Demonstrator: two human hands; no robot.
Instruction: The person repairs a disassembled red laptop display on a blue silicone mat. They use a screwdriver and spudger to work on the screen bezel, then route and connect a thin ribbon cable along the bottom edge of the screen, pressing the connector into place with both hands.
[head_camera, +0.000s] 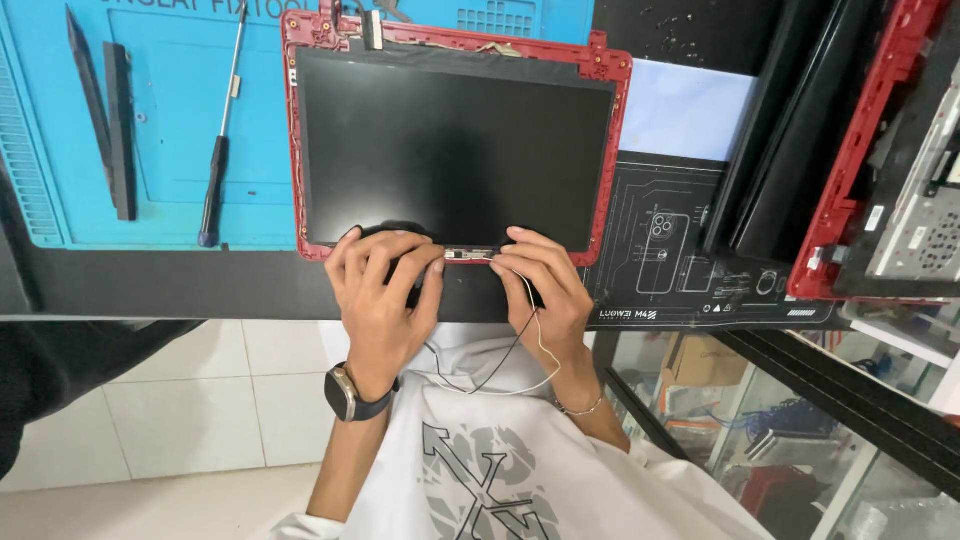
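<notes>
While both hands pinch a small part at the near edge of the red-framed screen (455, 150), it lies flat on the desk.
Left hand (380, 290) and right hand (540, 285) have fingers curled, tips meeting on the small metal part (470, 255); thin wires (500, 375) hang below. A screwdriver (218, 150) rests on the blue mat (180, 120); tiled floor (180, 420) below.

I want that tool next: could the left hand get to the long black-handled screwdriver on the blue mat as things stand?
Probably yes. The screwdriver lies uncovered on the blue mat, up and left of the left hand, with nothing between them; the hand would first have to leave the screen's edge.
</notes>
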